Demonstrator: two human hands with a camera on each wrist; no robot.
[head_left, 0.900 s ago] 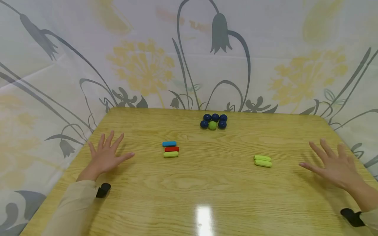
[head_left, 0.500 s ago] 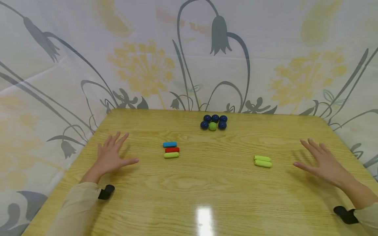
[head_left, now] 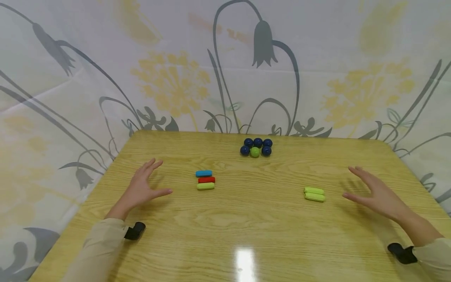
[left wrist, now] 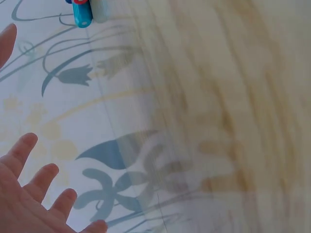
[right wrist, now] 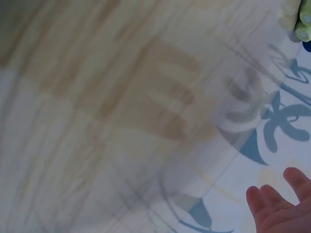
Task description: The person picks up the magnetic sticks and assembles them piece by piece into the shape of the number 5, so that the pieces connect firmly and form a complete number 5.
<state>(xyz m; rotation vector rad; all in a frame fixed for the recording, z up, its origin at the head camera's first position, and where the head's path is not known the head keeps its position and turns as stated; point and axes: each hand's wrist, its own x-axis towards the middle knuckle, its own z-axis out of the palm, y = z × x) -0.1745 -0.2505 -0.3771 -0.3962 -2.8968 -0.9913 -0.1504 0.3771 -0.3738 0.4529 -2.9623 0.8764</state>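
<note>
My left hand (head_left: 141, 190) hovers over the table's left side, thumb and fingers spread, holding nothing. To its right lie a blue stick (head_left: 204, 173), a red stick (head_left: 206, 180) and a yellow-green stick (head_left: 206, 186), one below another. My right hand (head_left: 382, 197) is held above the right side, fingers extended and empty. Left of it, two yellow-green sticks (head_left: 314, 194) lie side by side. The left wrist view has the blue stick (left wrist: 82, 14) at its top edge beyond the left hand (left wrist: 34, 199); the right wrist view shows green stick ends (right wrist: 303, 26) above the right hand (right wrist: 282, 206).
Near the back edge of the wooden table (head_left: 225, 235), several dark blue balls (head_left: 258, 142) sit grouped with one green ball (head_left: 255, 152). A flower-patterned cloth (head_left: 317, 90) rises behind the table. Black bands are on both wrists.
Both hands have moved inward over the table, the left to the right and the right to the left. Their fingers are drawn closer together. The sticks and balls lie as before.
</note>
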